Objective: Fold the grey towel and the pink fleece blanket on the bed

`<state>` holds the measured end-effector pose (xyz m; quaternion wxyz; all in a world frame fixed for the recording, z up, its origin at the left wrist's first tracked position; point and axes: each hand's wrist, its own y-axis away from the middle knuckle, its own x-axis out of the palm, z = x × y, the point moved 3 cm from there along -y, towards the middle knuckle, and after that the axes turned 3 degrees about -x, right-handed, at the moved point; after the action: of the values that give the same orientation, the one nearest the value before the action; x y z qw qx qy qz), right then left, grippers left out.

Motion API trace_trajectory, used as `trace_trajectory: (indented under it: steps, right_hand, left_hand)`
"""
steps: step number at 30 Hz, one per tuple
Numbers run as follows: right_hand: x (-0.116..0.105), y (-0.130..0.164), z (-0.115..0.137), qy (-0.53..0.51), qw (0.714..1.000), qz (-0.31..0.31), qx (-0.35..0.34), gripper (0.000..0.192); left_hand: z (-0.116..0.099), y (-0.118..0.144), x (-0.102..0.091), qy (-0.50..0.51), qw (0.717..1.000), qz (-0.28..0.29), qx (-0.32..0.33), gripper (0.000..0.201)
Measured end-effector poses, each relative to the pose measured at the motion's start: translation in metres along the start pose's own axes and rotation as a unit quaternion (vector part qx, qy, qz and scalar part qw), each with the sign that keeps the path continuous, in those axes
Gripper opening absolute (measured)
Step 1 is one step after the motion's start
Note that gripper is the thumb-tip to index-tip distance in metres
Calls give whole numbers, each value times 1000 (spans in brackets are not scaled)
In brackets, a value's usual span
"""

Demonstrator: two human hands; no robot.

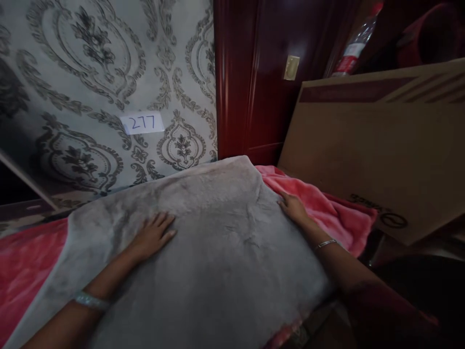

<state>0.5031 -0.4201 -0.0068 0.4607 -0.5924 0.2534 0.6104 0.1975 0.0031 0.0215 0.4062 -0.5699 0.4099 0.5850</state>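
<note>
A grey plush blanket (218, 252) is spread out in front of me, its far edge against the wall. My left hand (152, 235) rests flat on its left part, fingers spread and nothing held. Over at the blanket's right edge lies my right hand (293, 207). Its fingertips touch the border of the grey cloth and look apart, with no fold visibly gripped. Pink plush fabric (312, 194) shows from beneath the grey blanket on the right, bunched in folds. More pink cloth (32, 266) appears on the left side.
A large cardboard box (374, 145) stands at the right. Behind its top edge are a bottle (354, 48) with a red cap and a red round container (428, 36). The patterned wall (181, 87) carries a paper label (142, 123) reading 277, beside a dark red wooden panel (250, 72).
</note>
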Motion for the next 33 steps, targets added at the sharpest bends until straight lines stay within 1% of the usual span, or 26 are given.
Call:
trace_trajectory:
  steps: [2,4,6,8,12,19,22,28,31,33]
  right_hand:
    - [-9,12,5,22,999,-17,17,53]
    - [-15,21,11,40,999,-22,24,47]
    - [-18,28,16,47,998,-22,26,42]
    - [-21,34,18,48,998,-23,32,40]
    - [-25,49,15,63,996,-24,52,38]
    - [-35,91,-7,79,993,-27,84,38]
    - [-39,103,-12,78,992,-21,95,38]
    - [-39,110,-13,61,988,1,141,38]
    - [-41,107,-13,40,988,8,149,32]
    - [-47,106,-16,24,989,1,148,31]
  left_hand:
    - [-13,25,6,18,999,0,28,64]
    - [-21,45,13,20,1000,-5,20,64]
    - [-26,58,18,12,1000,-28,-2,63]
    - [-28,63,20,3,998,-57,-15,61]
    - [-30,63,21,-5,996,-94,-9,59]
    - [-30,62,19,-13,992,-126,1,59]
    - [-31,62,18,-13,991,-132,5,58]
    - [-27,59,21,-13,992,-127,-3,61]
    - [-26,58,19,-9,992,-124,-1,59]
    - [-26,59,17,-12,993,-120,3,60]
